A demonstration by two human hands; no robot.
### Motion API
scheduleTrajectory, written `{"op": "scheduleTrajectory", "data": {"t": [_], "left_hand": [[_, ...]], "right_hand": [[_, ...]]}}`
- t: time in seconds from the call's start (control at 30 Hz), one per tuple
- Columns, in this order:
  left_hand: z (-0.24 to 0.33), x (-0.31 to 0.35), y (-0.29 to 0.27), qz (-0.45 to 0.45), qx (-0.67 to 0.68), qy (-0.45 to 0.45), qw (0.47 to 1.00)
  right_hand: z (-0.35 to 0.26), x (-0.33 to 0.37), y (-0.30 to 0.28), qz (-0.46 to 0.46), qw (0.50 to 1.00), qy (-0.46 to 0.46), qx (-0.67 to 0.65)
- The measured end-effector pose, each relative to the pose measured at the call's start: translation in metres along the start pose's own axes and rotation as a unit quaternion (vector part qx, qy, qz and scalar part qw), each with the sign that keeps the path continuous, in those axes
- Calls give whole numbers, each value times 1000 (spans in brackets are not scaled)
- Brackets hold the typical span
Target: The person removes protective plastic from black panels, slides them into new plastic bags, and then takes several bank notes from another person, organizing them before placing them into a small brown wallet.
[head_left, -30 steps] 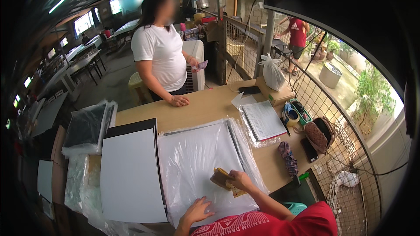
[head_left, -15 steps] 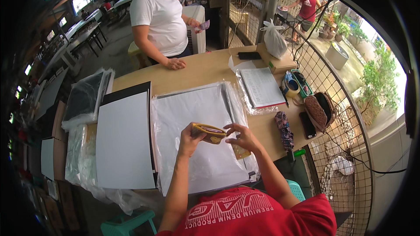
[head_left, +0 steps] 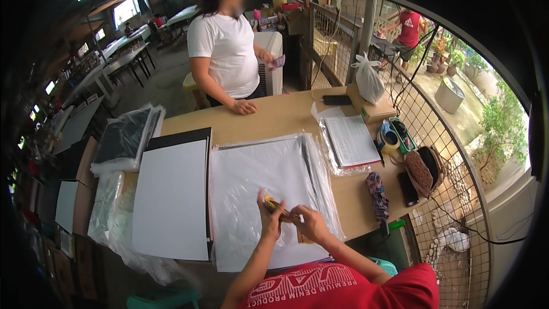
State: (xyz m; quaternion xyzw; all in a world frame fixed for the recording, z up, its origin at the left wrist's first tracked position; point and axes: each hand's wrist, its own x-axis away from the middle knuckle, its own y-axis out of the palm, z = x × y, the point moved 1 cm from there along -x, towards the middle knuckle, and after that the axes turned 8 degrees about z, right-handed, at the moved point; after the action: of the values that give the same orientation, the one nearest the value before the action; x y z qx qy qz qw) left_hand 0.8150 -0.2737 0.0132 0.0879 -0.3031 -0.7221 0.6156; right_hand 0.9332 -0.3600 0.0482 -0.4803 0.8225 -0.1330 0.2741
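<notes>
I am watching the person in the red shirt holding a small brown and yellow purse [head_left: 274, 205] just above the plastic-wrapped stack of white sheets [head_left: 260, 166]. The left hand [head_left: 271, 220] is gripping it between thumb and fingers, probably to keep it steady. The right hand [head_left: 310, 223] is meeting the purse's near end with its fingers curled in; they are blurring, so I cannot tell whether they are pinching it or only touching it. The plastic is likely keeping dust off the sheets. A big white board [head_left: 171, 194] is lying flat just beside the stack, maybe so it is not bending.

Now I am counting. On the table [head_left: 257, 120], two dark phones are lying: one far phone [head_left: 337, 100] and one near phone [head_left: 408, 189]. One folded umbrella [head_left: 377, 194], one brown pouch [head_left: 419, 173] and one spiral notebook [head_left: 351, 140] are resting there too. One white plastic bag [head_left: 369, 84] is sitting on one cardboard box [head_left: 372, 114]. Across the table, one person in a white shirt [head_left: 226, 51] is holding one purple paper [head_left: 278, 62] and leaning one hand on the wood.
</notes>
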Motion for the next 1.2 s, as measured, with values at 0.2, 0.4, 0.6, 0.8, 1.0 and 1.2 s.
{"op": "scheduleTrajectory", "data": {"t": [0.2, 0.4, 0.6, 0.8, 1.0, 1.2], "left_hand": [[-8, 9, -25, -64, 28, -60, 996], [7, -1, -32, -53, 13, -65, 996], [37, -11, -39, -192, 80, -156, 966], [47, 29, -9, -308, 142, -266, 902], [42, 30, -8, -288, 89, -273, 914], [86, 31, 1, -315, 8, -190, 930]], "right_hand": [[1, -6, 2, -184, 981, 33, -43], [20, -21, 8, -107, 981, 100, -126], [56, -51, -9, 204, 930, 219, -215], [42, -73, 7, 316, 904, 169, -234], [30, -70, 21, 232, 898, 162, -338], [22, -63, -14, -95, 887, 228, -391]]}}
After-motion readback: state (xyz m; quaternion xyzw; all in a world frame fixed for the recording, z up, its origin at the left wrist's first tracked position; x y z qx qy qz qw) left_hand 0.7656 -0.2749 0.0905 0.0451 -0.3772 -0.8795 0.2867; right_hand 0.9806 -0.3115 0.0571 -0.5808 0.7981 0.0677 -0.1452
